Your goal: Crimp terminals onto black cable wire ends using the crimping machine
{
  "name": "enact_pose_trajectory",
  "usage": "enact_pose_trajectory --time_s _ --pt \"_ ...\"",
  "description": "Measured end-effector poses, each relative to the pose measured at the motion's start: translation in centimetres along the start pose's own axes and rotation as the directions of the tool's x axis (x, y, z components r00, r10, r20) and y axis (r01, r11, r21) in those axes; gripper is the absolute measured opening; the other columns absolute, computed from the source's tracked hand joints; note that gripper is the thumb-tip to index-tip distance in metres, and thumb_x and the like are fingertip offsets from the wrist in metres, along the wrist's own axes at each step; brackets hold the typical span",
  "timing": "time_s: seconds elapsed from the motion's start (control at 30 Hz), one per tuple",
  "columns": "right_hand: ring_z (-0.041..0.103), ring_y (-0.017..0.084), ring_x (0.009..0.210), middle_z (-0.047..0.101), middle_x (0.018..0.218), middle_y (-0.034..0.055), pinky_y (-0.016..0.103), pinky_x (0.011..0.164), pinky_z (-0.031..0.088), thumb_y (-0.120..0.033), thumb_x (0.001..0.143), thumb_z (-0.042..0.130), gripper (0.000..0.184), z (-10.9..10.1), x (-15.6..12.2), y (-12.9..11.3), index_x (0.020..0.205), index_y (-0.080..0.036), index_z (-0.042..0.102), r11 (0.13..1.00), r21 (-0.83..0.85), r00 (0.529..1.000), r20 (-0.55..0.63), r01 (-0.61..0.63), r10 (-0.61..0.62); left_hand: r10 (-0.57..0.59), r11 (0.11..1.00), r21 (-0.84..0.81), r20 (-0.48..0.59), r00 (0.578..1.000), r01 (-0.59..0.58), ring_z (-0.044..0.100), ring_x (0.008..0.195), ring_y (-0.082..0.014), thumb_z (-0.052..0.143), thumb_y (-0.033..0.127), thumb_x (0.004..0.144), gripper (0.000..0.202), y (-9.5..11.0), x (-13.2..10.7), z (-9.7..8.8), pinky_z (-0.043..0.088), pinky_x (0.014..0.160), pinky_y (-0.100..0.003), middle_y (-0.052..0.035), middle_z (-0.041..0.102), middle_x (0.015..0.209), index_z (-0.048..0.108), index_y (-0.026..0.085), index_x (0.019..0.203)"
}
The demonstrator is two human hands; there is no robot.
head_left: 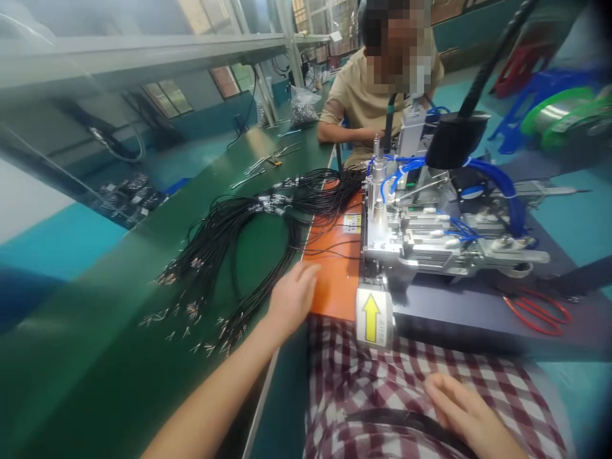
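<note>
My left hand (292,296) is over the near left edge of the orange plate (329,280), beside the black cables. Its fingers are loosely bent and slightly apart, with nothing visible in them. A large bundle of thin black cables (258,204) lies looped on the green table, stripped wire ends fanned towards the near left. Some cables run across the orange plate to the metal machine (382,236). My right hand (461,408) is low over the checked cloth on my lap, fingers loosely curved and apart, holding nothing visible.
A roll with a yellow arrow label (373,317) sits at the machine's front. Red wire loops (538,312) lie right. Pliers-like tools (272,160) and a plastic bag of small parts (304,107) are farther back. A person (356,95) sits behind the machine; a green spool (557,121) stands right.
</note>
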State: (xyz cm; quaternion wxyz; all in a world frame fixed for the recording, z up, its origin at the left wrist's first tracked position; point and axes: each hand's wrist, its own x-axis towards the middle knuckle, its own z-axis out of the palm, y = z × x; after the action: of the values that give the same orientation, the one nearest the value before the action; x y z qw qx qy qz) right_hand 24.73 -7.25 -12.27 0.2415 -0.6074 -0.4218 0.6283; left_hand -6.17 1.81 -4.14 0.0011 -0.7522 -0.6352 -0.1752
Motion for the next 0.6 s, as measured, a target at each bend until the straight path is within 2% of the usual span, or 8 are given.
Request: enact_pose_trajectory --time_s 0.07,0.17,0.23,0.3,0.37,0.43,0.53,0.6 --pt "0.041 0.016 0.05 0.046 0.051 -0.0009 0.029 0.053 0.037 -0.061 0.06 0.065 0.04 -0.4 -0.4 -0.4 0.053 -0.022 0.056 0.999 -0.054 0.999 0.04 -0.001 0.003 -0.166 0.985 0.046 -0.043 0.985 0.168 0.058 0.093 -0.0236 0.047 0.021 0.089 0.021 -1.7 -2.7 -1.9 0.049 0.08 -0.036 -0.0119 0.06 0.103 0.062 0.016 0.103" --pt "0.042 0.015 0.054 0.044 0.056 -0.002 0.026 0.054 0.038 -0.059 0.071 0.059 0.039 -0.7 -0.3 -0.8 0.062 -0.022 0.056 0.993 -0.113 0.996 0.088 0.025 -0.015 -0.325 0.945 0.027 -0.021 0.946 0.325 0.055 0.071 -0.0202 0.054 0.02 0.081 0.008 -4.1 -4.9 -4.2 0.045 0.066 -0.031 -0.0047 0.056 0.077 0.06 0.018 0.078" --pt "0.043 0.015 0.057 0.045 0.06 -0.0022 0.025 0.054 0.038 -0.056 0.078 0.055 0.037 -0.6 -0.1 -1.2 0.068 -0.021 0.056 0.989 -0.132 0.99 0.136 0.061 -0.043 -0.382 0.924 -0.03 0.004 0.924 0.382 0.052 0.064 -0.0178 0.053 0.021 0.081 0.008 -4.8 -5.1 -5.3 0.042 0.061 -0.029 -0.0023 0.054 0.073 0.06 0.019 0.077" --pt "0.046 0.015 0.06 0.046 0.063 -0.0018 0.024 0.057 0.04 -0.054 0.083 0.052 0.035 -0.5 -0.1 -2.1 0.071 -0.02 0.055 0.983 -0.143 0.978 0.188 0.117 -0.09 -0.413 0.898 -0.144 0.054 0.909 0.417 0.052 0.06 -0.0165 0.052 0.026 0.083 0.015 -4.5 -4.4 -6.1 0.041 0.059 -0.029 -0.0006 0.053 0.07 0.062 0.019 0.092" --pt "0.048 0.015 0.063 0.049 0.066 -0.0013 0.024 0.06 0.042 -0.051 0.087 0.049 0.033 -0.3 -0.2 -3.3 0.075 -0.02 0.055 0.97 -0.165 0.962 0.235 0.177 -0.136 -0.4 0.833 -0.334 0.19 0.897 0.442 0.052 0.053 -0.015 0.051 0.031 0.085 0.029 -3.2 -3.2 -6.5 0.042 0.054 -0.028 0.0017 0.053 0.064 0.06 0.017 0.108" --pt "0.05 0.015 0.065 0.051 0.068 -0.0009 0.023 0.06 0.043 -0.048 0.091 0.044 0.032 0.2 -0.7 -4.7 0.078 -0.021 0.055 0.956 -0.198 0.947 0.282 0.215 -0.154 -0.31 0.711 -0.527 0.361 0.879 0.467 0.055 0.047 -0.0155 0.05 0.037 0.085 0.034 -1.1 -1.9 -6.4 0.044 0.048 -0.028 0.001 0.055 0.059 0.061 0.012 0.104" --pt "0.054 0.014 0.064 0.055 0.072 -0.0006 0.022 0.059 0.046 -0.038 0.097 0.037 0.026 1.4 -1.4 -6.5 0.093 -0.022 0.057 0.93 -0.215 0.922 0.316 0.299 -0.223 -0.178 0.559 -0.687 0.447 0.877 0.464 0.065 0.057 -0.0197 0.051 0.041 0.084 0.037 2.9 -0.6 -5.0 0.052 0.054 -0.031 -0.0049 0.063 0.066 0.062 0.009 0.1" --pt "0.058 0.012 0.064 0.061 0.087 0.0014 0.022 0.061 0.048 -0.027 0.097 0.038 0.025 2.5 -1.6 -7.3 0.118 -0.026 0.051 0.846 -0.208 0.859 0.275 0.492 -0.432 -0.112 0.483 -0.748 0.462 0.88 0.455 0.068 0.065 -0.0203 0.05 0.041 0.086 0.036 5.5 -0.2 -3.8 0.055 0.063 -0.033 -0.0076 0.066 0.072 0.063 0.01 0.097"
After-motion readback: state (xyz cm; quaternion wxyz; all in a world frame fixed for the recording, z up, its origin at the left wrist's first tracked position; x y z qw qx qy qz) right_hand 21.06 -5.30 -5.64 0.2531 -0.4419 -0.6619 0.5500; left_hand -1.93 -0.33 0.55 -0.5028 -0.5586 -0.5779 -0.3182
